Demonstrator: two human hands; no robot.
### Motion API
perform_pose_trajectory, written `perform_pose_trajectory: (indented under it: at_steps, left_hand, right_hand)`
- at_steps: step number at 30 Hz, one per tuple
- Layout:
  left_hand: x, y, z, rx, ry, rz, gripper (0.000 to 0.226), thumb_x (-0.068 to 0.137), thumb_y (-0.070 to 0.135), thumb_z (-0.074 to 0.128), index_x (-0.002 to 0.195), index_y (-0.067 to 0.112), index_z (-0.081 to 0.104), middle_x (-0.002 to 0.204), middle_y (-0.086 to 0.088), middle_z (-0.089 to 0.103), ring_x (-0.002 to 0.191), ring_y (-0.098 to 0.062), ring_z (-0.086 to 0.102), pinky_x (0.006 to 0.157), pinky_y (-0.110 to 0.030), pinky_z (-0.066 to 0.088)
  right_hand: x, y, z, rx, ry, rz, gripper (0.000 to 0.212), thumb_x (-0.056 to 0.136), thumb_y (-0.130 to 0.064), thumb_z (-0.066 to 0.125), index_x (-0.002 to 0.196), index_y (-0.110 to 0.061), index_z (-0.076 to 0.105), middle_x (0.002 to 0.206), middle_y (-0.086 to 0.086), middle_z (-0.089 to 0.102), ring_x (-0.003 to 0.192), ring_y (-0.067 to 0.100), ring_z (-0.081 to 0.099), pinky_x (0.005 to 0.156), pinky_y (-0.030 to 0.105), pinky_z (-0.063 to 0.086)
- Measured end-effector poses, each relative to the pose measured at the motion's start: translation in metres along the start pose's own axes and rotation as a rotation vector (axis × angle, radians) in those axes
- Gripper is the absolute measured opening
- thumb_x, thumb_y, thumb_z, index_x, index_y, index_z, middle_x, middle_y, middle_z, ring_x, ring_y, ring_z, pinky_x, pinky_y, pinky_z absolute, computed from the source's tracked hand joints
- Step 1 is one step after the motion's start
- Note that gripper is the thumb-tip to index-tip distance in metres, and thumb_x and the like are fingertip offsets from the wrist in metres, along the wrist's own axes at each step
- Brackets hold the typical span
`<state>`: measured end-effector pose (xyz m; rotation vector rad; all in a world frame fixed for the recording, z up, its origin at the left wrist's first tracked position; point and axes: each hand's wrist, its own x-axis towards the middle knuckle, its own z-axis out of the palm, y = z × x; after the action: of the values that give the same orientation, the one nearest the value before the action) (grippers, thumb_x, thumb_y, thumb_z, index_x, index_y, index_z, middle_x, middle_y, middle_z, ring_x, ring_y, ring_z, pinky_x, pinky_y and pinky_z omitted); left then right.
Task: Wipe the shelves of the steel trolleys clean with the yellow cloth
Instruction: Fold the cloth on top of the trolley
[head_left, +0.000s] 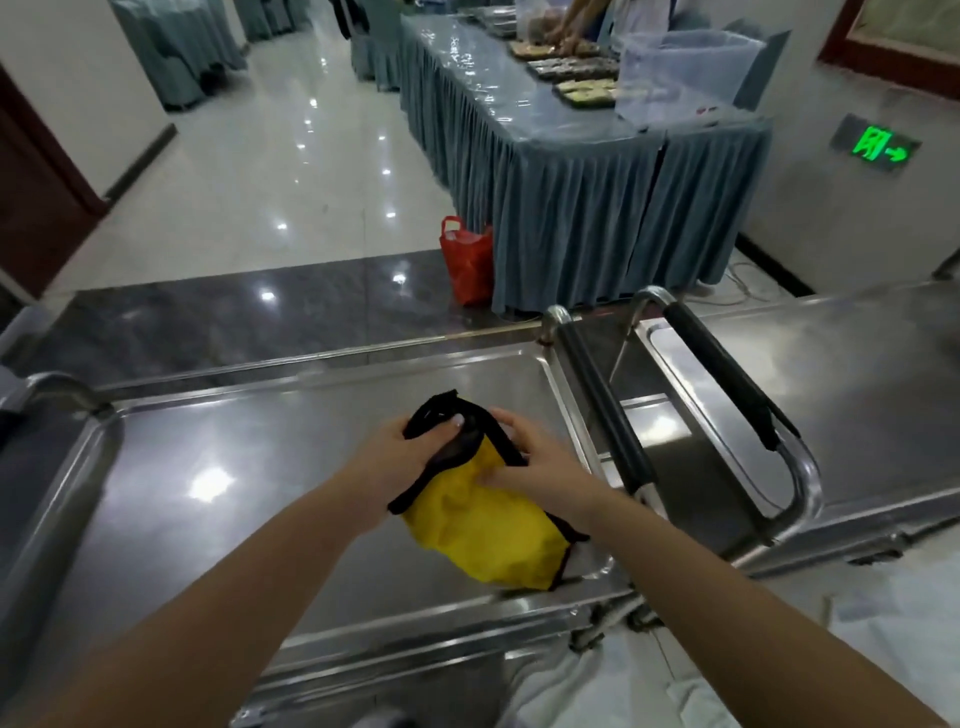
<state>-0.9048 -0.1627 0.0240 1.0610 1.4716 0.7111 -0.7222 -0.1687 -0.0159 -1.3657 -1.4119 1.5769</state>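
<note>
Head view, left to right. Nearer steel trolley's flat, rimmed top shelf (208, 467) fills the lower left; bare steel, glare patches, no soil that I can make out. Left hand (405, 457) is closed on the black-edged upper corner of the yellow cloth with black binding (483, 525), thumb over the trim. Right hand (540, 467) grips the same cloth just beside it, fingers curled into the fabric. Cloth is bunched, held over the shelf's right half; whether its lower edge touches the steel, cannot tell. Black-sleeved handle bars (602, 410) separate this trolley from a second steel trolley's top shelf (857, 395) at right. Judgement: step in hand is gathering the cloth into a pad. Fold it flat, press evenly, then run overlapping strokes into the rim corners.
</note>
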Motion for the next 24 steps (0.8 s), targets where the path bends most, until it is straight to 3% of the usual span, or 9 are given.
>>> perform_pose_trajectory:
  at_steps: [3, 7, 9, 12, 14, 16, 18, 21, 24]
  left_hand:
    - [0.023, 0.008, -0.008, 0.003, -0.049, 0.02, 0.022, 0.084, 0.041, 0.069, 0.098, 0.025, 0.072, 0.096, -0.005, 0.074, 0.095, -0.023, 0.068, 0.093, -0.043, 0.053]
    - [0.056, 0.026, -0.034, 0.182, -0.166, 0.039, 0.031, 0.079, 0.053, 0.068, 0.1, 0.031, 0.071, 0.088, 0.003, 0.074, 0.084, -0.015, 0.069, 0.075, -0.027, 0.056]
    - [0.07, 0.034, -0.048, 0.271, -0.227, 0.074, 0.029, 0.076, 0.055, 0.069, 0.099, 0.038, 0.067, 0.09, 0.009, 0.071, 0.084, -0.011, 0.066, 0.067, -0.02, 0.052]
    - [0.085, 0.044, -0.07, 0.365, -0.343, 0.177, 0.035, 0.072, 0.048, 0.077, 0.101, 0.046, 0.059, 0.095, 0.016, 0.066, 0.081, 0.003, 0.063, 0.06, -0.01, 0.048]
    - [0.094, 0.045, -0.087, 0.5, -0.413, 0.24, 0.053, 0.07, 0.034, 0.084, 0.112, 0.044, 0.054, 0.098, 0.016, 0.063, 0.078, 0.01, 0.061, 0.055, -0.006, 0.046]
    - [0.105, 0.043, -0.102, 0.636, -0.469, 0.285, 0.066, 0.071, 0.014, 0.082, 0.126, 0.033, 0.05, 0.105, 0.008, 0.063, 0.082, 0.0, 0.064, 0.061, -0.012, 0.051]
    - [0.117, 0.041, -0.112, 0.682, -0.479, 0.322, 0.06, 0.074, 0.001, 0.072, 0.128, 0.022, 0.054, 0.104, -0.004, 0.065, 0.086, -0.009, 0.063, 0.073, -0.023, 0.054]
    - [0.132, 0.039, -0.117, 0.526, -0.416, 0.338, 0.026, 0.083, 0.003, 0.066, 0.104, 0.018, 0.067, 0.078, -0.006, 0.061, 0.071, -0.011, 0.056, 0.067, -0.029, 0.047]
    - [0.144, 0.039, -0.12, 0.44, -0.378, 0.343, 0.008, 0.086, 0.014, 0.069, 0.094, 0.013, 0.069, 0.073, -0.005, 0.055, 0.07, -0.016, 0.055, 0.069, -0.034, 0.047]
  right_hand:
    - [0.026, -0.014, 0.006, -0.018, -0.012, -0.094, 0.053, 0.076, -0.003, 0.075, 0.122, -0.023, 0.056, 0.104, -0.004, 0.068, 0.089, 0.002, 0.067, 0.07, 0.016, 0.053]
    - [0.051, -0.033, 0.006, -0.104, 0.137, -0.143, 0.028, 0.079, -0.014, 0.075, 0.103, -0.024, 0.066, 0.09, -0.009, 0.069, 0.088, 0.006, 0.066, 0.071, 0.017, 0.05]
    - [0.064, -0.043, 0.007, -0.228, 0.208, -0.176, 0.02, 0.081, -0.011, 0.071, 0.101, -0.016, 0.067, 0.094, 0.001, 0.07, 0.089, 0.011, 0.065, 0.071, 0.019, 0.051]
    - [0.078, -0.058, 0.012, -0.321, 0.214, -0.292, 0.013, 0.082, -0.004, 0.065, 0.095, -0.003, 0.069, 0.09, 0.013, 0.07, 0.077, 0.001, 0.064, 0.066, 0.011, 0.049]
    - [0.085, -0.063, 0.011, -0.392, 0.224, -0.288, 0.009, 0.083, -0.006, 0.063, 0.089, -0.008, 0.068, 0.083, 0.012, 0.07, 0.071, 0.007, 0.065, 0.063, 0.019, 0.053]
    - [0.09, -0.064, 0.007, -0.469, 0.235, -0.256, 0.009, 0.087, -0.011, 0.058, 0.085, -0.016, 0.065, 0.078, 0.014, 0.068, 0.069, 0.023, 0.066, 0.061, 0.038, 0.054]
    - [0.093, -0.064, 0.005, -0.496, 0.246, -0.258, 0.01, 0.089, -0.014, 0.055, 0.085, -0.015, 0.064, 0.078, 0.016, 0.066, 0.07, 0.03, 0.066, 0.062, 0.045, 0.054]
    - [0.096, -0.062, 0.0, -0.462, 0.281, -0.265, 0.019, 0.091, -0.026, 0.053, 0.085, -0.012, 0.065, 0.074, 0.017, 0.062, 0.065, 0.026, 0.06, 0.06, 0.043, 0.049]
    - [0.1, -0.061, -0.007, -0.419, 0.286, -0.244, 0.027, 0.096, -0.037, 0.048, 0.1, -0.018, 0.067, 0.085, 0.014, 0.066, 0.078, 0.03, 0.063, 0.07, 0.046, 0.05]
